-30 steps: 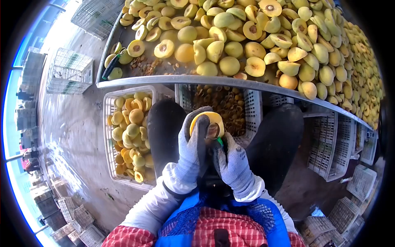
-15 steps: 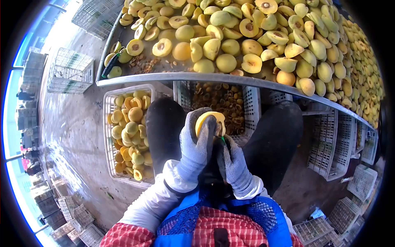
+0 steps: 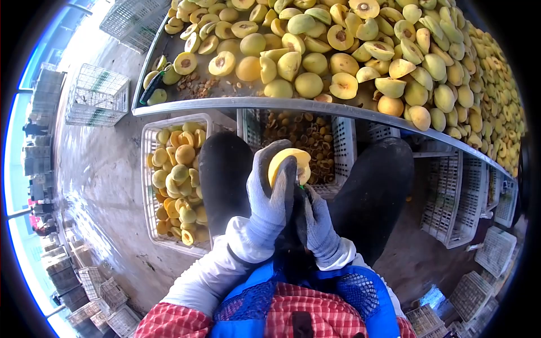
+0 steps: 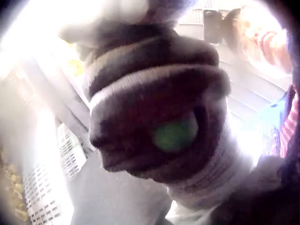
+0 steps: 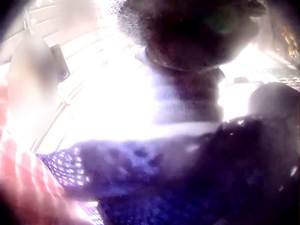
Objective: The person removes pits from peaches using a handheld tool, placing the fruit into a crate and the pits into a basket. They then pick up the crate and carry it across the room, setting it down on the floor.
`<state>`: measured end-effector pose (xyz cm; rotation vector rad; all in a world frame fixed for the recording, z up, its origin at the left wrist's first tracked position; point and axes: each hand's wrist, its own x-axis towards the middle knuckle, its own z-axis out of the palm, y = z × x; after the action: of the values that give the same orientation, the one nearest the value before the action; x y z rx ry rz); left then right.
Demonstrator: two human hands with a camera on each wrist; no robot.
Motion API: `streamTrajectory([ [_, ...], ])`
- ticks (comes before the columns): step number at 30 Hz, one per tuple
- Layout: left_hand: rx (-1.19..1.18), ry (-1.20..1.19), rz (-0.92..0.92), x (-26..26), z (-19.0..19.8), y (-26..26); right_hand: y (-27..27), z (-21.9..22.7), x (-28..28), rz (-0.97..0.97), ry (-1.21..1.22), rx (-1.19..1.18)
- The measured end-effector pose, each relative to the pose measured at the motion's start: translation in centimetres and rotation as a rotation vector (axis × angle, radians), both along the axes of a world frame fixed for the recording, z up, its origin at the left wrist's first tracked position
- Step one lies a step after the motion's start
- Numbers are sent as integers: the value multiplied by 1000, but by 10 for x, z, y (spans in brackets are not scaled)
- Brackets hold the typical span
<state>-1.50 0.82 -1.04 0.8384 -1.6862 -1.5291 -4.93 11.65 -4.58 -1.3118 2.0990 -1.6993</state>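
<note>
In the head view my gloved left hand (image 3: 264,194) holds a yellow peach half (image 3: 284,162) above my knees, thumb across its near side. The cut face is tilted to the right, its centre mostly hidden. My gloved right hand (image 3: 322,228) is just below and to the right, fingers curled round a green-handled tool (image 3: 302,188) that meets the peach half. Its working end is hidden by the fruit. In the left wrist view, the rounded green handle end (image 4: 176,135) pokes out of a dark gloved fist. The right wrist view is overexposed.
A metal-edged table (image 3: 225,103) heaped with peach halves spans the front. A crate of peach halves (image 3: 149,194) stands by my left knee; a crate of darker, brownish pieces (image 3: 345,146) sits between my knees. Another tool (image 3: 152,86) lies at the table's left corner. Stacked crates (image 3: 442,197) stand right.
The peach half has turned in my left hand: its cut face and brown centre faced up a second ago and now show less. The tool stays against it.
</note>
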Motion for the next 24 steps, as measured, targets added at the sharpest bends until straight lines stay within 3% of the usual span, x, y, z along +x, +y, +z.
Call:
streamTrajectory([
  [2, 174, -35, -180, -1, 11, -10, 12, -18, 7, 48, -126, 75],
  [4, 407, -24, -342, 2, 19, -20, 15, -4, 2, 182, -608, 166],
  [5, 414, 1, -398, 3, 19, -24, 11, 30, -9, 284, -1028, 216],
  [7, 434, 48, -508, 6, 19, -29, 12, 38, -12, 578, -1762, 36],
  [8, 507, 85, -577, 5, 21, -33, 15, 18, -7, 776, -2052, -221],
  [10, 535, 75, -637, 1, 9, -39, 6, 23, -6, 995, -2349, -497],
  [12, 537, -4, -630, 0, -1, -39, 8, 20, -8, 920, -2344, -422],
  [15, -314, -8, -665, -3, -15, -54, 8, 18, -6, 890, -2414, -450],
  [17, -524, -189, -701, 1, -12, -61, 6, 17, -6, 986, -2515, -523],
  [19, -525, -198, -708, 4, -12, -62, 6, 19, -3, 1001, -2534, -571],
  [22, 294, -4, -512, 15, -21, -33, 3, 22, 1, 1006, -2495, -591],
  [24, 384, 13, -428, 20, -32, -24, 3, 21, 4, 1006, -2480, -594],
])
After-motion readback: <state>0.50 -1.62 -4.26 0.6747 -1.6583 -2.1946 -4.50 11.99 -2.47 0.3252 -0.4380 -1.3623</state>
